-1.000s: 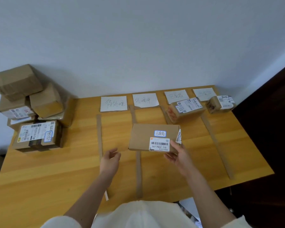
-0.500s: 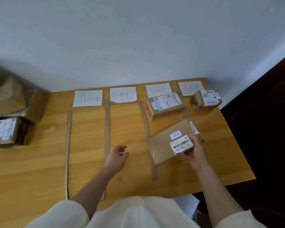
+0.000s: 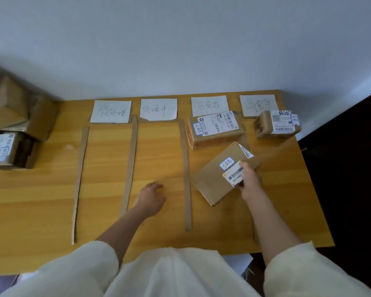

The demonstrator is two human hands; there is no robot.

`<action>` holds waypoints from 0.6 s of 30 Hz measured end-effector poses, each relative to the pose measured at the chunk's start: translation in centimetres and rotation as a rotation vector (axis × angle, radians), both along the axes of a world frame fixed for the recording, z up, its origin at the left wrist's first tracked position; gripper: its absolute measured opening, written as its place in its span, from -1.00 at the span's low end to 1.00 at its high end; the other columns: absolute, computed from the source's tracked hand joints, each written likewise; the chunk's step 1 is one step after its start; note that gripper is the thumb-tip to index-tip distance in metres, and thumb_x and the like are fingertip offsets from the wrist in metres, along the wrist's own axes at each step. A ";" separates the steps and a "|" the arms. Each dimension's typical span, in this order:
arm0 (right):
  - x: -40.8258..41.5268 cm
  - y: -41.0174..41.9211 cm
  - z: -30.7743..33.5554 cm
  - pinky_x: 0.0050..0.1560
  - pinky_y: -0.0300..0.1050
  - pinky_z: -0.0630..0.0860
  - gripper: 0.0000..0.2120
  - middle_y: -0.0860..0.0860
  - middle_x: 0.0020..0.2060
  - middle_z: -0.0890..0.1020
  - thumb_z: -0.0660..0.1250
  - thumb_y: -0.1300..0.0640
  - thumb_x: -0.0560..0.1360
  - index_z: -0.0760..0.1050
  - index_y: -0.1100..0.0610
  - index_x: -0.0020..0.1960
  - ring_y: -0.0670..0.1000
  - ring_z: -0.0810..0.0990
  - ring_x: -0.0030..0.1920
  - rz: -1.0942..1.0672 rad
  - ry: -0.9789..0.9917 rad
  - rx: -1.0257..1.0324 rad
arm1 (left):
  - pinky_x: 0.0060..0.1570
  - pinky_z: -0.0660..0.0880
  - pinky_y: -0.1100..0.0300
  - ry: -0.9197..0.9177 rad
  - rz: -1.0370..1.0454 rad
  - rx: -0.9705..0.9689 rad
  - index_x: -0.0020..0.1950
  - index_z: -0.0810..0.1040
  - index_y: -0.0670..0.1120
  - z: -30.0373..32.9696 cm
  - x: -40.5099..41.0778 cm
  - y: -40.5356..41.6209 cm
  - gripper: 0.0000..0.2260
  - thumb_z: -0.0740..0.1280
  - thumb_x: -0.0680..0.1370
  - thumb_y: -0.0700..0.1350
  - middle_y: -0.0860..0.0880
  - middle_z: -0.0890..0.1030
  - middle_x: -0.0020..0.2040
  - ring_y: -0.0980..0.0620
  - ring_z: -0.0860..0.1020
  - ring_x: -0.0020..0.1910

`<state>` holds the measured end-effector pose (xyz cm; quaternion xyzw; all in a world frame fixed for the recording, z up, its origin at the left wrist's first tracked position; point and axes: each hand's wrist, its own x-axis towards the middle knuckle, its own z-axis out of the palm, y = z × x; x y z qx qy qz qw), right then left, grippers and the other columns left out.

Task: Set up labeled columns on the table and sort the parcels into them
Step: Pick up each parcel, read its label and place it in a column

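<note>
The right hand [image 3: 249,181] is clamped on the near right corner of the flat cardboard parcel [image 3: 214,181], lying skewed in column 3, long axis running far-right, near the labelled box [image 3: 214,130], while the left hand [image 3: 151,197], fingers apart, holds nothing.

Flat parcel [image 3: 214,179] carried rightward into third column, right hand [image 3: 249,181] lowering it, tilted

Flat brown parcel [image 3: 219,176], barcode label and blue-edged sticker up, lying skewed toward 1 o'clock in third column, just at 6 o'clock of labelled parcel [image 3: 215,129] under third paper label [image 3: 209,105].
</note>
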<state>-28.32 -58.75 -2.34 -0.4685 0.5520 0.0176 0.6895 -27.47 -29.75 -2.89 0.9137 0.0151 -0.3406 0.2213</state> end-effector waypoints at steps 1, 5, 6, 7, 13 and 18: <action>0.1 0.1 -0.2 -0.24 -0.10 0.55 -0.66 0.10 0.03 0.65 0.38 0.09 0.48 0.52 0.18 0.22 0.02 0.62 -0.17 -0.048 -0.006 0.024 | 0.40 0.28 0.03 0.004 0.002 0.009 0.45 0.35 -0.01 -0.1 0.1 -0.1 -0.57 0.29 0.58 -0.01 -0.07 0.25 0.51 -0.09 0.24 0.47; 0.4 1.1 -0.6 -0.23 -0.17 0.53 -0.65 0.08 0.03 0.63 0.36 0.10 0.53 0.49 0.20 0.27 -0.03 0.61 -0.16 -0.216 -0.039 0.120 | 0.34 0.35 0.02 0.005 0.009 0.041 0.44 0.36 0.01 -0.1 0.4 -0.5 -0.57 0.29 0.58 0.00 -0.07 0.25 0.50 -0.10 0.28 0.44; 0.4 1.3 -0.7 -0.24 -0.18 0.53 -0.65 0.07 0.01 0.63 0.36 0.09 0.53 0.49 0.21 0.27 -0.04 0.61 -0.15 -0.249 -0.055 0.146 | 0.32 0.38 0.02 0.005 0.012 0.048 0.44 0.36 0.01 -0.1 0.5 -0.5 -0.58 0.28 0.58 0.01 -0.07 0.26 0.49 -0.10 0.30 0.43; 0.4 1.5 -0.8 -0.23 -0.19 0.55 -0.65 0.05 0.00 0.64 0.36 0.10 0.54 0.49 0.21 0.28 -0.05 0.62 -0.14 -0.279 -0.073 0.173 | 0.27 0.42 0.03 0.007 0.019 0.054 0.43 0.37 0.02 -0.1 0.6 -0.6 -0.58 0.28 0.58 0.01 -0.06 0.26 0.48 -0.10 0.33 0.40; 0.4 1.8 -1.3 0.06 -0.10 0.59 -0.71 0.10 0.05 0.63 0.33 0.06 0.57 0.50 0.22 0.20 0.04 0.61 0.06 -0.242 -0.046 0.255 | 0.00 0.46 0.14 0.012 0.031 0.063 0.42 0.38 0.03 -0.2 0.9 -0.7 -0.60 0.27 0.58 0.01 -0.05 0.27 0.46 -0.09 0.38 0.34; 0.2 1.4 -1.4 0.03 -0.04 0.55 -0.75 0.09 -0.13 0.61 0.28 0.01 0.59 0.49 0.18 0.13 0.02 0.58 -0.13 -0.072 0.103 0.245 | 0.25 0.39 0.05 0.038 -0.003 0.080 0.43 0.38 0.02 -0.2 0.8 -1.1 -0.57 0.28 0.57 0.03 -0.07 0.22 0.45 -0.10 0.22 0.43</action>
